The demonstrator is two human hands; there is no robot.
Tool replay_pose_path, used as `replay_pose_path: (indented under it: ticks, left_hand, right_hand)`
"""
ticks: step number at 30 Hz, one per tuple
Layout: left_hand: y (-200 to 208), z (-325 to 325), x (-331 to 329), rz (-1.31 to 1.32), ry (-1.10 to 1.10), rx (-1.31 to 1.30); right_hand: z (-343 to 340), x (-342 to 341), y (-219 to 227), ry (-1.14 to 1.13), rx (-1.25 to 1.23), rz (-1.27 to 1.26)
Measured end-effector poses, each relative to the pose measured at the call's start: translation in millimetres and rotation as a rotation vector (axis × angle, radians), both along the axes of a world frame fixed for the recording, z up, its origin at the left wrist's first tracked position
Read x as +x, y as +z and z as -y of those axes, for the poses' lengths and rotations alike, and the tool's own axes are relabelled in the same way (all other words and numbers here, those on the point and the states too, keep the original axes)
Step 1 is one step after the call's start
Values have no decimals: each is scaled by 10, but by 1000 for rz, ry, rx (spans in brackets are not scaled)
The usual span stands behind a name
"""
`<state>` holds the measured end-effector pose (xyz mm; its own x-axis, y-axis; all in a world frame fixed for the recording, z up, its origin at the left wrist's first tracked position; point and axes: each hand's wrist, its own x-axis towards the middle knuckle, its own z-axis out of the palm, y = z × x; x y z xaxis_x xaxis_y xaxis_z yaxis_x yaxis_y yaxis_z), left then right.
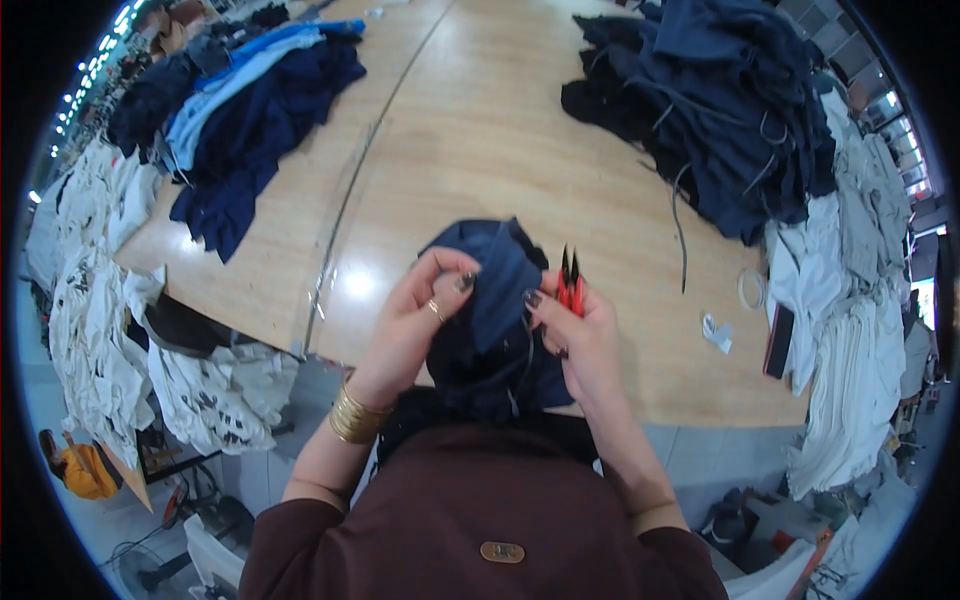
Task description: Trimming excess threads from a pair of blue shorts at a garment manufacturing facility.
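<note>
Between my hands hangs a dark navy garment [487, 270], bunched up, its lower folds draped over the table's near edge toward my lap. My left hand [412, 312] pinches its upper left side between thumb and fingers. On the opposite side my right hand [585, 335] pinches the cloth with thumb and forefinger. Tucked in that same hand is a pair of red-handled thread snips [571, 290], their dark pointed blades sticking up away from the cloth. A loose thread or cord runs down the garment's right side.
The wooden table [480, 130] has a seam left of centre. Dark garments [720, 110] with loose cords are heaped at the far right, blue and navy garments [250, 130] at the far left. White garments [850, 350] hang along the right edge, near a paper scrap [716, 333].
</note>
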<state>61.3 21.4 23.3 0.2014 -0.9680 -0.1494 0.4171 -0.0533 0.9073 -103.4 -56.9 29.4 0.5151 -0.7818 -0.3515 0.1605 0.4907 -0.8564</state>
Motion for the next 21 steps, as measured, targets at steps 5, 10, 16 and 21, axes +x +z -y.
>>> replay_pose_path:
  ticks: [5, 10, 16, 21]
  left_hand:
    - [85, 12, -80, -54, 72, 106]
    - [70, 33, -28, 80, -78, 95]
    - [87, 2, 14, 88, -51, -13]
    - [90, -32, 2, 54, 10, -3]
  right_hand:
    - [-86, -1, -76, -50, -205, 26]
    - [-178, -66, -41, 45, -408, -143]
    - [-138, -137, -28, 62, -565, -157]
    - [-66, -153, 2, -10, -454, -199]
